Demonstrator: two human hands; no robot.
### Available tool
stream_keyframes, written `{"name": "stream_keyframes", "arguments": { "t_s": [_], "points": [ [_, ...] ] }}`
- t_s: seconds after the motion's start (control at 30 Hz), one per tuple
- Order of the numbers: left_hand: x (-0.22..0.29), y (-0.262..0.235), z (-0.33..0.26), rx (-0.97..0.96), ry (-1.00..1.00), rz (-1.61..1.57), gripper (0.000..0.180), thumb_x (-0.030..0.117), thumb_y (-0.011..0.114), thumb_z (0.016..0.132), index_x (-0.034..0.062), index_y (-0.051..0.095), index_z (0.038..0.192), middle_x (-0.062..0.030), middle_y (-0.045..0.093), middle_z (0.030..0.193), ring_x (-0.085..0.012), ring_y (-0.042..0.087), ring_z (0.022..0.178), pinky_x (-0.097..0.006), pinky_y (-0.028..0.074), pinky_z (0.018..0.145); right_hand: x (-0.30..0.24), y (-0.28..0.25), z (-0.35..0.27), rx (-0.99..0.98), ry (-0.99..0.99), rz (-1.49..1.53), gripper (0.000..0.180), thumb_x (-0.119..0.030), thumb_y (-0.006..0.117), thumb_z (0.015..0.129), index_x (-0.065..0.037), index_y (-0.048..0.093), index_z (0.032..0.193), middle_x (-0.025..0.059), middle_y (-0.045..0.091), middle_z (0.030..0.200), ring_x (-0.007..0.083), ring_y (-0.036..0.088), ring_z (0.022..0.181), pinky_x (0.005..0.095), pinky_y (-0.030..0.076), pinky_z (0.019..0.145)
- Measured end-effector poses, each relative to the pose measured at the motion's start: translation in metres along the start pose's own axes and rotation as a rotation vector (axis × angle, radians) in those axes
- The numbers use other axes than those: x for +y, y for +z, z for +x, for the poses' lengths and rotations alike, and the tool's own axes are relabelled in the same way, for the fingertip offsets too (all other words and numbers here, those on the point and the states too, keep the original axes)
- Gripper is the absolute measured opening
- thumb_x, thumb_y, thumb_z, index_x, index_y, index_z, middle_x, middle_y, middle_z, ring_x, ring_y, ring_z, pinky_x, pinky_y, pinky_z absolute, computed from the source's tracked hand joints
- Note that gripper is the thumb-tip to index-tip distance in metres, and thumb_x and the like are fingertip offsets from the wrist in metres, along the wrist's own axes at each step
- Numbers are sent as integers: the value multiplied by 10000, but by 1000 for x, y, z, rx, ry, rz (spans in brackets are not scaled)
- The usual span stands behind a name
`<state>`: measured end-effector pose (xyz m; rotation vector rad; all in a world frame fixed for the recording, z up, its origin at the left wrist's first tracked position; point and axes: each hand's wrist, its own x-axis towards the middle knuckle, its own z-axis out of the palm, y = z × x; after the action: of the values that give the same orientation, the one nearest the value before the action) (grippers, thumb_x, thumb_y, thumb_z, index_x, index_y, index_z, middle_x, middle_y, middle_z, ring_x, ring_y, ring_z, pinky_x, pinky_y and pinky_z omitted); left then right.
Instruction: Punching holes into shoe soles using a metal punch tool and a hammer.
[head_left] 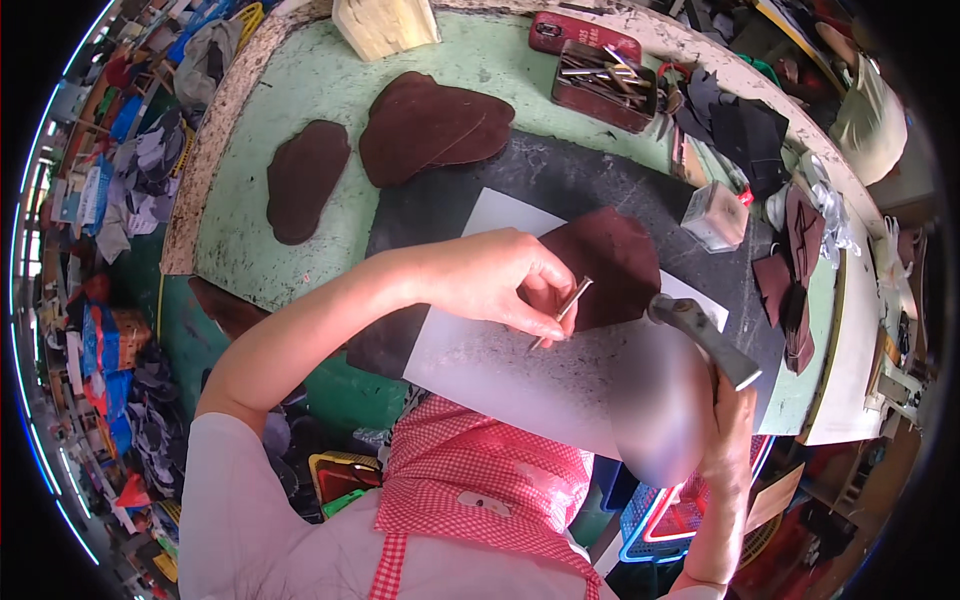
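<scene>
Cluttered workshop, green surface [330,80] with a dark cutting mat. Left hand [490,275], fingers pinching a metal punch [562,312] upright at the edge of a brown leather piece [610,265] on a white board; right hand [725,430] clenched on a hammer [705,335]. Risk: an off-centre strike hits the fingers or skids the punch. Spare leather cutouts [425,125] and a tool tin [605,85] lie well apart.

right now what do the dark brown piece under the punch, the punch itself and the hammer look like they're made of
The brown piece looks like leather or suede: matte, soft-edged, no shine, though it could be a synthetic. The punch in the left hand looks like bare steel: thin, grey, with a bright glint. The hammer in the right hand has a dull grey head, probably metal; its handle is hidden by the grip.
</scene>
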<state>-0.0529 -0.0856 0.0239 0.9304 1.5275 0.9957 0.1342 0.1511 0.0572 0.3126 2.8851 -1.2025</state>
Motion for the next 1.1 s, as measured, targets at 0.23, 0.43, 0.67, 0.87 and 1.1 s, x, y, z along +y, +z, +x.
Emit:
{"name": "stream_keyframes", "arguments": {
  "t_s": [0.23, 0.43, 0.67, 0.87, 1.1],
  "points": [
    [5, -30, 72, 251, 359, -50, 111, 88, 659, 892, 11, 659, 973, -33, 696, 876, -87, 643, 817, -249, 513, 766, 6, 6, -1, 6, 46, 107, 152, -64, 525, 942, 61, 568, 1017, 208, 589, 740, 305, 593, 625, 380, 441, 577],
    [43, -20, 175, 771, 537, 416, 88, 103, 685, 853, 46, 694, 920, -83, 720, 817, -150, 695, 756, -269, 523, 687, 9, 9, -7, 4, -33, 128, 162, -58, 524, 936, 70, 558, 1029, 242, 598, 773, 395, 609, 681, 416, 453, 598],
    [29, -2, 124, 893, 496, 57, 82, 79, 667, 885, 13, 666, 934, -35, 708, 842, -82, 668, 804, -228, 506, 719, 17, -1, -12, -4, 73, 169, 136, -81, 534, 947, 46, 565, 984, 117, 542, 669, 190, 533, 560, 340, 406, 518],
    [-2, 4, 97, 837, 335, -71, 86, 55, 642, 901, -10, 654, 955, -45, 692, 878, -92, 668, 847, -232, 521, 765, 21, -4, -14, 49, 150, 197, 138, -111, 545, 950, 25, 565, 939, 52, 523, 632, 83, 474, 561, 279, 371, 495],
    [7, 11, 107, 665, 437, -119, 86, 50, 626, 911, -6, 656, 969, -60, 696, 919, -106, 668, 845, -236, 522, 773, 17, -10, -27, 11, 221, 221, 126, -107, 545, 942, 17, 568, 927, 42, 532, 647, 69, 468, 575, 259, 368, 501]
  ]
}}
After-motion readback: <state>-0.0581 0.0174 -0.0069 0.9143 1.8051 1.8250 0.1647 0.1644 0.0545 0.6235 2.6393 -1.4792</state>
